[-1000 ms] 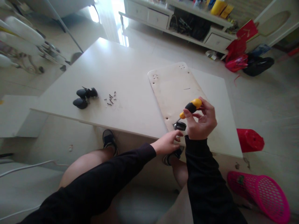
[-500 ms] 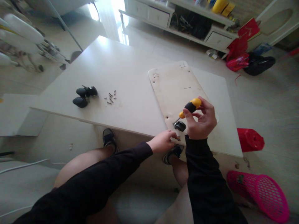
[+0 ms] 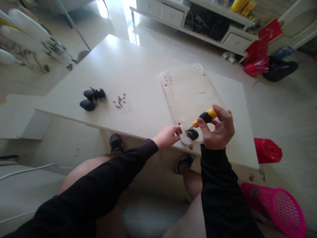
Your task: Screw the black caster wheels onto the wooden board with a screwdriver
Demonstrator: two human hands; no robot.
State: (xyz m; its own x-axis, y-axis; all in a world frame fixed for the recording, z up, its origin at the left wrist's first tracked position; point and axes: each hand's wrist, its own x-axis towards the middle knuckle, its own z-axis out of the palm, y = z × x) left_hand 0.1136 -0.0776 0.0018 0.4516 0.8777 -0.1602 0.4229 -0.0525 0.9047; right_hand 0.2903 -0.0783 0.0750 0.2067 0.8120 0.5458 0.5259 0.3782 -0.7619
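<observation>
Two hands are at work at the near edge of the white table (image 3: 128, 76). The right hand (image 3: 219, 130) is curled around a screwdriver (image 3: 205, 117) with a yellow and black handle, fingers wrapped on the grip, the shaft slanting down and to the left. Its tip sits right at a black caster wheel (image 3: 192, 134), which stands on the near corner of a pale wooden board (image 3: 190, 92). That board lies flat on the table, its near end close to the table's edge, with small clusters of holes showing at its far corners.

The left hand (image 3: 168, 136) rests on the table just left of the board's near corner, fingers loosely bent and close together, fingertips touching the board's edge beside the caster; whether it pinches anything I cannot tell. Both arms are in dark sleeves.

Further left on the table, well apart from the hands, lie two more black casters (image 3: 92, 99) touching each other, and just to their right a small scatter of dark screws (image 3: 119, 101).

Below the table edge the person's bare knees and a dark shoe (image 3: 116, 142) show. On the floor to the right sits a red bag (image 3: 267, 150), and nearer, a pink mesh basket (image 3: 279, 206) lies on its side. A low white cabinet (image 3: 198, 19) runs along the far wall.
</observation>
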